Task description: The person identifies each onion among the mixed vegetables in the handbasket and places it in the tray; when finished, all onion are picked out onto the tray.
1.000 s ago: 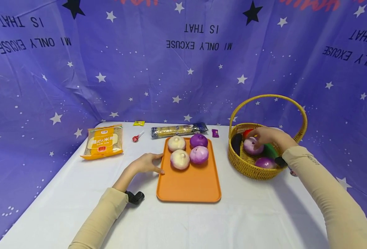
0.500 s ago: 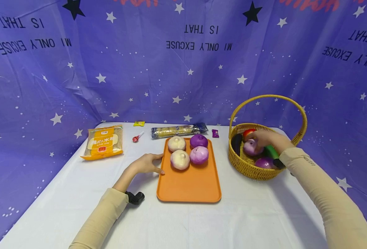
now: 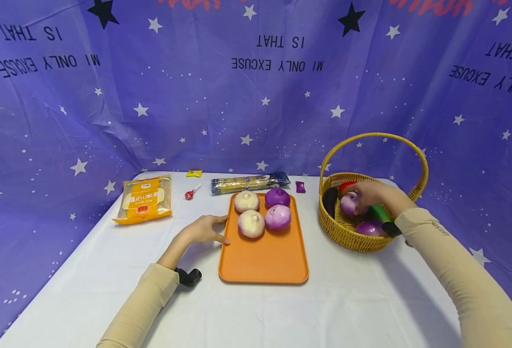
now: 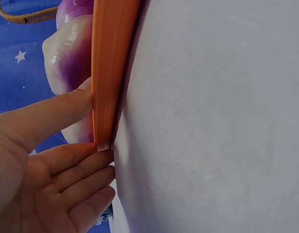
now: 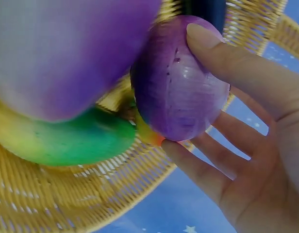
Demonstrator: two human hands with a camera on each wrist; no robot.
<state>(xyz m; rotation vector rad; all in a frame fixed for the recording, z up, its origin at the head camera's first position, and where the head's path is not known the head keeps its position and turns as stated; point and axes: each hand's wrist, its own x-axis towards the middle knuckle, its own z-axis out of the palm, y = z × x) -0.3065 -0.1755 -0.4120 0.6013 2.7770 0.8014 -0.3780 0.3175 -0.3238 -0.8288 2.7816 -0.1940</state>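
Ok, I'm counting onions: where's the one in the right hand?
In the head view, the onion gripped by the right hand is in the wicker basket at the right, between the long dark item and the green item.

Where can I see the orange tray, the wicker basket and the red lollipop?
Orange tray [image 3: 263, 261]: head view, on its bare near part.
Wicker basket [image 3: 347, 237]: head view, on its outer wall.
Red lollipop [image 3: 189, 195]: head view, on its round candy end.

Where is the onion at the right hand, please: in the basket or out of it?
In: the head view shows the onion inside the basket rim, gripped by the right hand.
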